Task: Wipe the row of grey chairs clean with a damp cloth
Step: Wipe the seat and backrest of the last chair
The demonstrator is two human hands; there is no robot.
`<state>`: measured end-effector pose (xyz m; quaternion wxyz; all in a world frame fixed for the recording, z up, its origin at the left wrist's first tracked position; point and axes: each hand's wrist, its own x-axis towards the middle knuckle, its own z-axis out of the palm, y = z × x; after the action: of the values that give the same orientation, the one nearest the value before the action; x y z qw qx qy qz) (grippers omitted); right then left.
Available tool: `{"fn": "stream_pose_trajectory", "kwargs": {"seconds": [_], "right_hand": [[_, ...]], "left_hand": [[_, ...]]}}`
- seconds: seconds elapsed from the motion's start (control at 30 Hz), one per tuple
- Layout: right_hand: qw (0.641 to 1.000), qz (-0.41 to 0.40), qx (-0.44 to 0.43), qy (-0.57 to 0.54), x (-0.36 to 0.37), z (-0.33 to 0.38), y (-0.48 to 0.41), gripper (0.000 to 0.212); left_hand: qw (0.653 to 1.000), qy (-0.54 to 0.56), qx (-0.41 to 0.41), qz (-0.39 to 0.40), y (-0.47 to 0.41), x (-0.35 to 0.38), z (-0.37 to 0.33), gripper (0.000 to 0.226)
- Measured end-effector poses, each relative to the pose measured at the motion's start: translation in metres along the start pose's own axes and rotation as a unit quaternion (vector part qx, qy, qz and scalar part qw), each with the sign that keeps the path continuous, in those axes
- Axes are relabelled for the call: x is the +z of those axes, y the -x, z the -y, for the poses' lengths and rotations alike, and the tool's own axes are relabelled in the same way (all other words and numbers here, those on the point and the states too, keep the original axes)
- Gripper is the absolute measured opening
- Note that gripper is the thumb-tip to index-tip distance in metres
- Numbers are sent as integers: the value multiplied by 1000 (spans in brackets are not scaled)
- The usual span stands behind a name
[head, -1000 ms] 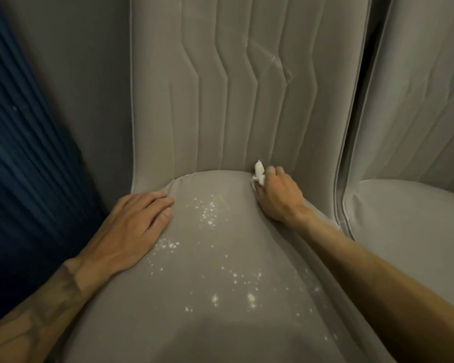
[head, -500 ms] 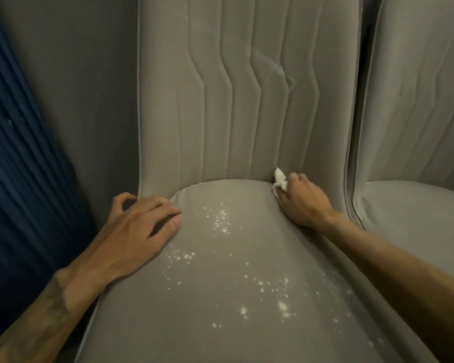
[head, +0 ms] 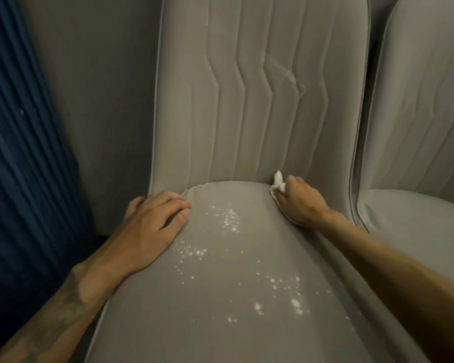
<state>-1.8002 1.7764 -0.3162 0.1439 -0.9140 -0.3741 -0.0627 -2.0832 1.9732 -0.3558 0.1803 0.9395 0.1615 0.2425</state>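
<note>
A grey padded chair (head: 247, 310) fills the view, its seat dotted with white specks (head: 228, 221) and its quilted backrest (head: 260, 100) rising behind. My right hand (head: 299, 203) grips a small white cloth (head: 277, 182) and presses it into the crease where seat meets backrest, on the right side. Only a corner of the cloth shows above my fingers. My left hand (head: 152, 226) lies on the seat's left rear edge with its fingers loosely bent, holding nothing.
A second grey chair (head: 417, 127) stands close on the right, with a narrow dark gap between the two. A grey wall (head: 95, 100) is behind on the left, and a dark blue pleated curtain (head: 19, 166) hangs at the far left.
My right hand with the cloth has slid a little to the right along the seat crease. My left hand has stayed on the seat's left edge, its fingers now slightly more bent.
</note>
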Motion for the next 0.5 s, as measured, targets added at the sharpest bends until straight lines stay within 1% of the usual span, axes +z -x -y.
{"fn": "stream_pose_trajectory", "kwargs": {"seconds": [0.07, 0.1, 0.17, 0.2, 0.27, 0.33, 0.43, 0.47, 0.5], "right_hand": [[1000, -2, -12, -8, 10, 25, -2, 41], [999, -3, -41, -26, 16, 40, 1, 38], [988, 9, -137, -66, 23, 64, 17, 30], [981, 25, -180, -75, 22, 68, 27, 31], [972, 50, -216, -77, 16, 61, 36, 41], [979, 45, -190, -61, 9, 43, 27, 43], [997, 12, -73, -17, 9, 35, 1, 39], [998, 9, -57, -7, 12, 44, -3, 39], [998, 9, -63, -9, 15, 56, -3, 39]], "left_hand": [[1000, -5, -3, 1, -1, 0, -2, 51], [1000, -6, -5, 1, -2, 0, -2, 52], [1000, -10, -8, 2, -1, 0, -2, 56], [1000, -12, -6, 5, -1, 0, -3, 57], [1000, -15, -5, 7, 0, -2, -4, 57], [1000, -18, -1, 15, 1, -3, -5, 56], [1000, -24, 2, -9, 4, -5, -9, 42], [999, -35, 5, -25, 5, -7, -10, 39], [998, -52, 7, -42, 6, -9, -11, 38]]}}
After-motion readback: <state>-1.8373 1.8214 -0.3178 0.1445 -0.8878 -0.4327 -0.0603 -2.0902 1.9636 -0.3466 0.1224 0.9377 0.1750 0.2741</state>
